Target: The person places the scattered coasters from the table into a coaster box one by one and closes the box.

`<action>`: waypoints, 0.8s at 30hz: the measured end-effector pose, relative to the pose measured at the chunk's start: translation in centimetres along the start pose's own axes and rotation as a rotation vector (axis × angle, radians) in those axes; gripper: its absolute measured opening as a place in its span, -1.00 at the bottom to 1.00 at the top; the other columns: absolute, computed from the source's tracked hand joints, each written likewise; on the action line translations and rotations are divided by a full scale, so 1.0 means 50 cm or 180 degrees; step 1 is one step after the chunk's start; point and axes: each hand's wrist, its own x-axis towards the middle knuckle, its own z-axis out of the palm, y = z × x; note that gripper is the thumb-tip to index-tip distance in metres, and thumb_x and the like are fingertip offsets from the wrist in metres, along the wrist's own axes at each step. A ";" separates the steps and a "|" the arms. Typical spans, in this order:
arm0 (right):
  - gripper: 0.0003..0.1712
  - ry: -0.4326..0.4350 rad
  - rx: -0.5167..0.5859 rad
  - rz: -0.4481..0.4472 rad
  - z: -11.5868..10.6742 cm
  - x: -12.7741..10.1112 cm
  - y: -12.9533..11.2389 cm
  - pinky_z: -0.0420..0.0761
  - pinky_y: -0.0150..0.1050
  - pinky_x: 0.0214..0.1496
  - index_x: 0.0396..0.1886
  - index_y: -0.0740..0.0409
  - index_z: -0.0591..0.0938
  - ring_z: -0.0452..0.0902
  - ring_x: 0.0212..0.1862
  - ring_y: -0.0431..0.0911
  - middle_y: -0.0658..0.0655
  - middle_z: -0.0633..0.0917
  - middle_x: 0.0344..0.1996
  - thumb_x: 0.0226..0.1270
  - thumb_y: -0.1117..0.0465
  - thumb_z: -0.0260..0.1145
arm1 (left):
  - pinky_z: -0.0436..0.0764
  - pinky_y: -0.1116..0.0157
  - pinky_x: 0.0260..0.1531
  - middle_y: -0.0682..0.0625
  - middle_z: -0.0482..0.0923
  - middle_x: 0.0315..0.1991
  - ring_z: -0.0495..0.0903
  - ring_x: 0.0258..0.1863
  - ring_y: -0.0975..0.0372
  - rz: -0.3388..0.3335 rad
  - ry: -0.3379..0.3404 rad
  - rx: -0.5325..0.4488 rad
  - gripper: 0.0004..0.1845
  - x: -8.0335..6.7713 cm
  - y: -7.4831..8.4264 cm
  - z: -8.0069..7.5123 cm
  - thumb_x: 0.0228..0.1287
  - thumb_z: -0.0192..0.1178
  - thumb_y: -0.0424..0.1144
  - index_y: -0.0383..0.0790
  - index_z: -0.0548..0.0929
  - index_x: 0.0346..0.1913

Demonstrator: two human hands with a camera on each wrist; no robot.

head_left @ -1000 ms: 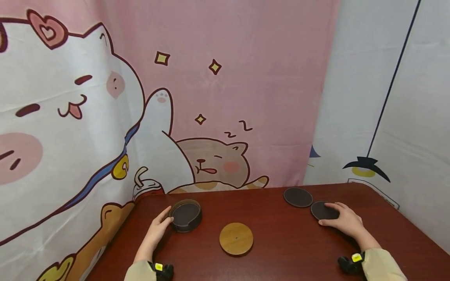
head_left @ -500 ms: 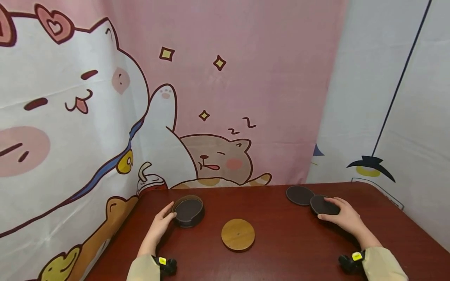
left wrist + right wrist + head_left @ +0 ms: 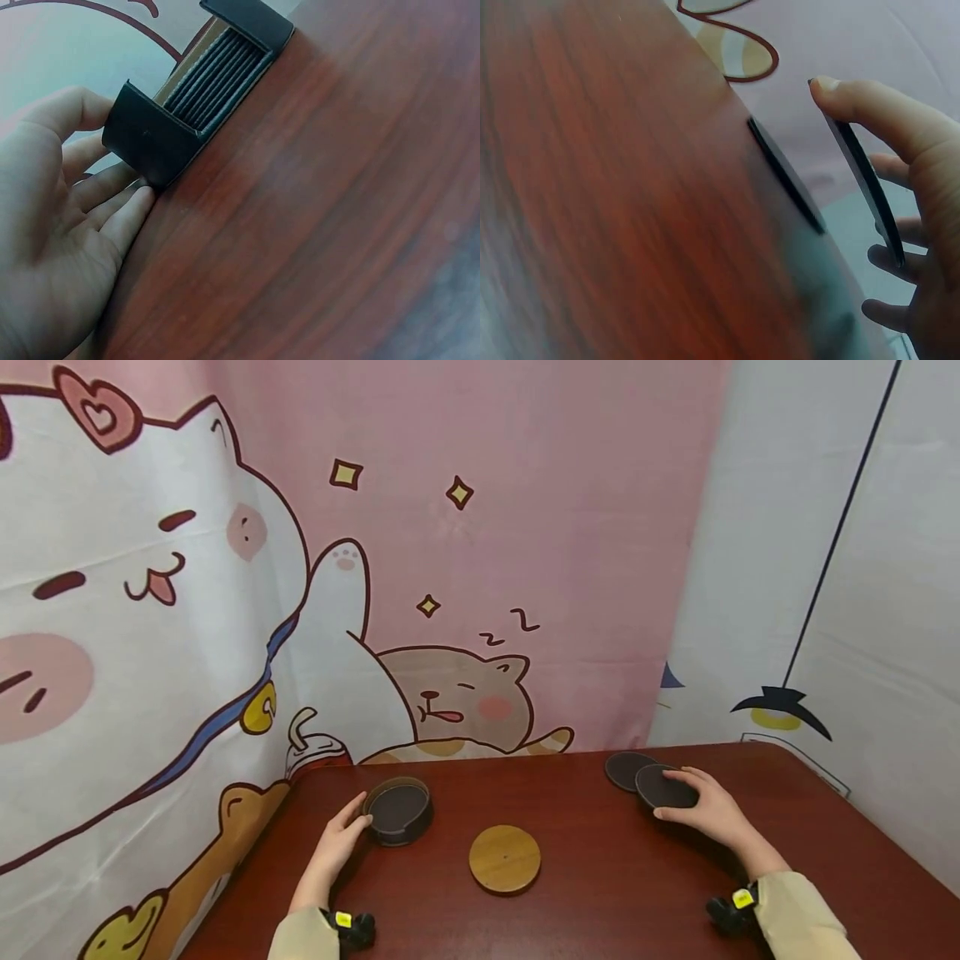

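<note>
My left hand (image 3: 341,843) holds the left side of a round black coaster holder (image 3: 417,837), thumb and fingers bent against its outer wall. Through the holder's side slot, several stacked dark coasters (image 3: 217,82) show in the left wrist view. My right hand (image 3: 708,810) pinches a thin round black coaster (image 3: 663,787) by its edge. The right wrist view shows this coaster raised above the table and tilted. Just beyond it, a second black coaster (image 3: 624,770) lies flat near the table's back edge, partly overlapped by the held one in the head view.
A round wooden disc (image 3: 505,858) with a small dark dot at its centre lies between the hands. The reddish-brown table (image 3: 585,893) ends at a cartoon-printed curtain (image 3: 600,568) behind. A pale curtain (image 3: 885,652) hangs along the right side.
My right hand has lifted the coaster off the table and carried it left, toward the flat coaster, which it now overlaps in view. The left hand stays at the holder.
</note>
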 end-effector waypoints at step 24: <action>-0.16 -0.0255 0.0240 -0.0965 0.062 0.161 -0.185 0.49 0.14 0.03 0.27 -0.04 0.54 0.36 0.23 0.20 0.27 0.38 0.33 -0.08 -0.11 0.56 | 0.09 -0.16 0.32 -0.27 0.15 0.44 0.05 0.43 -0.15 0.0011 0.0021 -0.0014 -0.39 -0.001 -0.001 -0.001 0.40 0.08 -0.22 -0.26 0.24 0.46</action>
